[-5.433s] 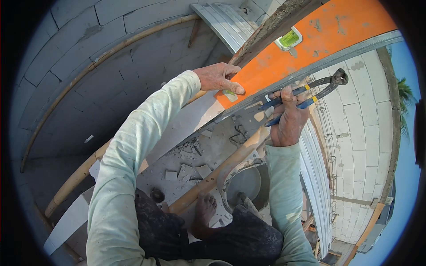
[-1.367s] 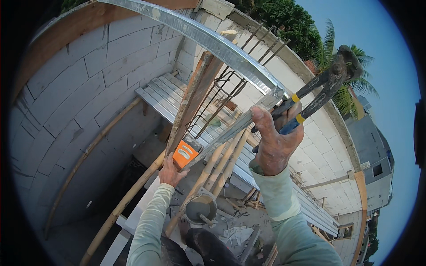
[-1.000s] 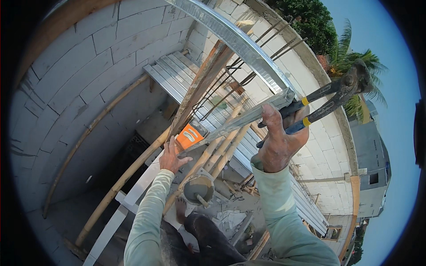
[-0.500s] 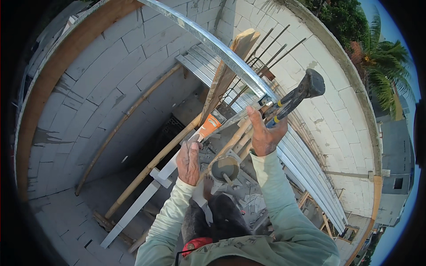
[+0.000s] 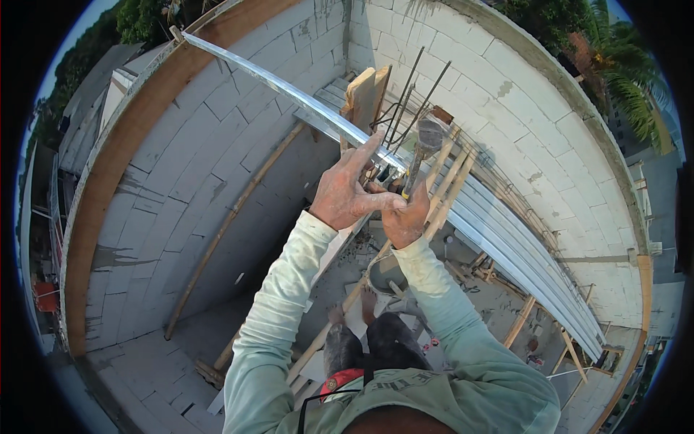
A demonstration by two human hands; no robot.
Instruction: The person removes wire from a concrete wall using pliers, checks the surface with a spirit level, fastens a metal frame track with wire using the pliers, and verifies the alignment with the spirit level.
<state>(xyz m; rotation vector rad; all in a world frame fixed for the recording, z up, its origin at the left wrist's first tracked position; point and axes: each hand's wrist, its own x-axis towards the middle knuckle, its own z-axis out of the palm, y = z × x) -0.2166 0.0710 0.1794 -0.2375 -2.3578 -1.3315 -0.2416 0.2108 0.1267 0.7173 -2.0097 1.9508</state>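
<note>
A long shiny metal channel (image 5: 289, 90) slants from the top of the left wall down to my hands. My left hand (image 5: 345, 189) lies at its near end, index finger stretched across the metal and thumb reaching to my right hand. Its other fingers are mostly hidden. My right hand (image 5: 406, 215) is closed around a tool (image 5: 429, 137) with a dark, blunt end and yellow on its shaft; the grip hides what kind it is. Wooden boards (image 5: 365, 98) stand just beyond the channel's near end.
Thin steel rods (image 5: 423, 98) stick up beyond my hands. Long metal sheets (image 5: 520, 260) slope down on the right. Below me are a bucket (image 5: 376, 278) and bamboo poles (image 5: 235, 210). Block walls (image 5: 155, 224) surround a deep drop on the left.
My left hand has risen to the channel's end beside my right hand. The tool has swung left and more upright. The channel's far end now shows on the left wall.
</note>
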